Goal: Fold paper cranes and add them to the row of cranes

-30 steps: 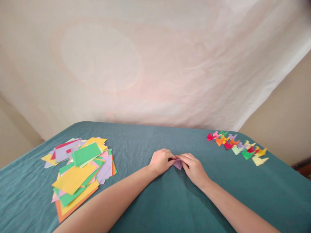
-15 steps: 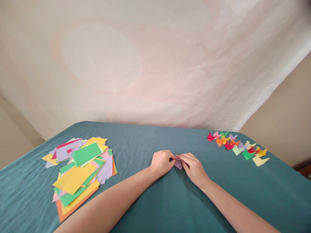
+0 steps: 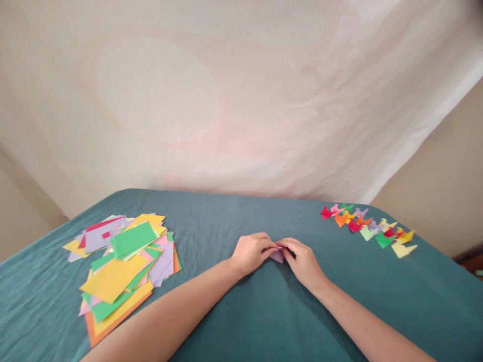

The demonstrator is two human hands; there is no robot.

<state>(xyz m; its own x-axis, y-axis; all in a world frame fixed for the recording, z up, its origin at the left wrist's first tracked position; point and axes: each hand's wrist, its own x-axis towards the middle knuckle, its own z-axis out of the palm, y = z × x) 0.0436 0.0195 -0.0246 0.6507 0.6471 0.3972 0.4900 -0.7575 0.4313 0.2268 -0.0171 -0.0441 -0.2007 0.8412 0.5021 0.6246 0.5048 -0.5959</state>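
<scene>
since half a second ago, the fingertips of both my hands have slid a little toward three o'clock along the top edge of the purple folded paper [image 3: 278, 256]; the pile and the birds lie as they did. that small paper sits at about five o'clock from the centre of my view, over the teal cloth-covered tabletop [image 3: 209, 221]; i can't tell whether it touches the cloth.

taking the paper as the middle of the dial, my left hand [image 3: 253, 253] is at nine o'clock and my right hand [image 3: 302, 260] at three. both are pinched on it, thumbs and fingers closed, their tips almost meeting, so most of the paper is hidden and its fold is too small to make out.

farther out at nine o'clock lies a loose, overlapping pile of coloured paper sheets, with a green sheet [image 3: 135, 240] on top, a yellow sheet [image 3: 115, 279] nearer me and an orange sheet [image 3: 89, 327] at the bottom corner, close to my forearm.

between two and three o'clock, origami birds [image 3: 367, 233] crowd together in slanting rows, from a red one [image 3: 326, 213] to a pale yellow one [image 3: 403, 249]. at twelve hangs a creased whitish backdrop [image 3: 264, 100].
</scene>
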